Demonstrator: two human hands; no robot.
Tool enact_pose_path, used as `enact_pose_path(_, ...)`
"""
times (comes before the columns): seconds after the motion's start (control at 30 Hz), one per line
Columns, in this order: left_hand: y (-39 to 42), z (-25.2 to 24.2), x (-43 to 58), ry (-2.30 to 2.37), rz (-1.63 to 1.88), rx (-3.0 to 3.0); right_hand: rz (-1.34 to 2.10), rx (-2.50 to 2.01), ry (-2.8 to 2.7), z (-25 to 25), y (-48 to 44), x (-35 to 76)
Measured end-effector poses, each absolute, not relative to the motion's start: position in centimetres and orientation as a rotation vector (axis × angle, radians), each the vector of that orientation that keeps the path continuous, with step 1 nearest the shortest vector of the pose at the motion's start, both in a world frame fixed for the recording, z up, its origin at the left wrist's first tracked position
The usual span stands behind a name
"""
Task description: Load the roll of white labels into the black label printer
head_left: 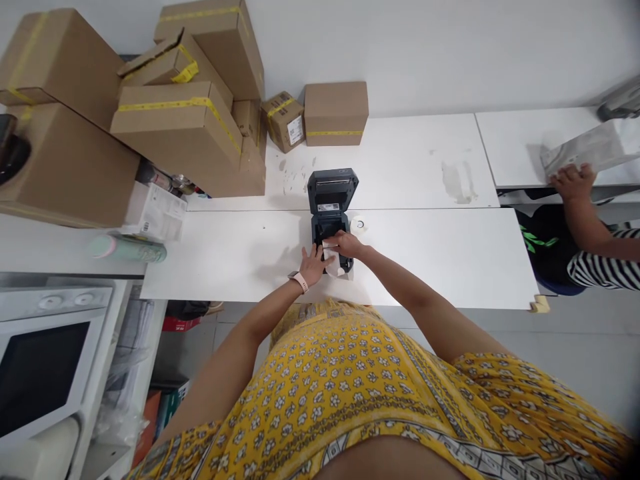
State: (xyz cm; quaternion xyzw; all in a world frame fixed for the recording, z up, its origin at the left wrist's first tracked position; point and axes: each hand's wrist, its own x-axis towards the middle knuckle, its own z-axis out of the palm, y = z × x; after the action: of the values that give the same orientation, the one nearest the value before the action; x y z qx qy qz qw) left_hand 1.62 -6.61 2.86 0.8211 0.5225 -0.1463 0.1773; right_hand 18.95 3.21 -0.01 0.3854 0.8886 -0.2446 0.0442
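A dark grey label printer (333,200) stands on the white table with its lid raised. A strip of white label paper (333,262) lies over its front part and hangs toward me. My right hand (345,244) reaches into the printer from the right, fingers bent and closed on the upper end of the strip. Beside the printer's left edge, my left hand (314,267) has its fingers spread, the thumb reaching across to the paper. A pale watch is on that wrist. Right of the printer sits a small white roll (359,225), partly behind my right hand.
Taped cardboard boxes (175,127) are stacked at the back left, with two smaller ones (336,113) by the wall. A green bottle (133,249) lies at the left. At the far right, another person's hand (574,181) rests on a white package (590,150).
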Motion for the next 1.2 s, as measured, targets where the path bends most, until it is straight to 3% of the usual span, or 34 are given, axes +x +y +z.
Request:
enact_pose_path(0.67,-9.9,0.5,6.5,1.438,-0.360,2.150,-0.726,1.070,2.678,0.4,3.6,19.3)
enact_pose_path(1.2,-11.2,0.9,4.9,1.382,-0.347,2.255,-0.678,1.097,2.671,1.0,3.4,18.6)
